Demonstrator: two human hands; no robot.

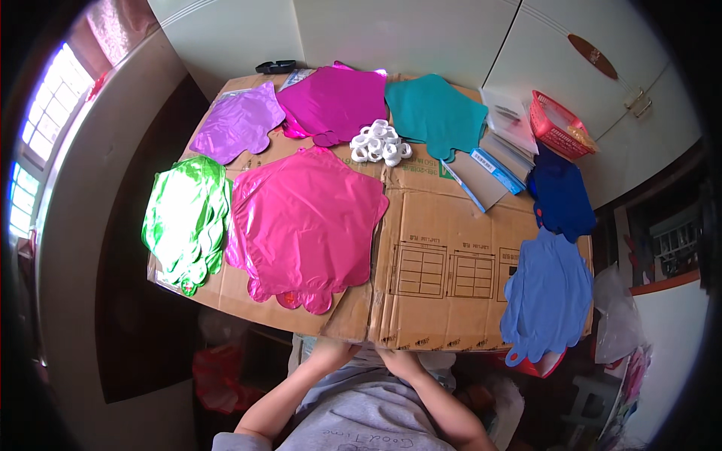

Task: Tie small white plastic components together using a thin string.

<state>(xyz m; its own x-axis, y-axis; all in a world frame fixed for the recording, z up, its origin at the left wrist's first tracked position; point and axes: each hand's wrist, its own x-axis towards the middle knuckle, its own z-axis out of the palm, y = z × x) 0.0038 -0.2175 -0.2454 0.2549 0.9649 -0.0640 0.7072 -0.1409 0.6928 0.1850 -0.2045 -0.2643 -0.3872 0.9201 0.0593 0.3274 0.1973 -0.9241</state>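
My left hand (337, 350) and my right hand (396, 359) reach under the near edge of a flattened cardboard sheet (429, 214) that covers the table. Its edge hides the fingers of both, so what they hold cannot be seen. Nearest my left hand lies a stack of flat pink foil balloons (308, 225). Left of it are shiny green foil balloons (188, 218). Behind are stacks in lilac (239, 122), magenta (335, 101) and teal (438, 116). A heap of small white rings (380, 143) sits near the middle. Periwinkle-blue balloons (549, 293) hang over the right front edge.
Dark blue balloons (562, 194) lie at the right edge. Behind them are a blue-and-white box (498, 171), a clear plastic box (508, 116) and a red basket (558, 124). A black object (275, 67) rests at the back, against pale cabinets (391, 37). Bags hang below the table.
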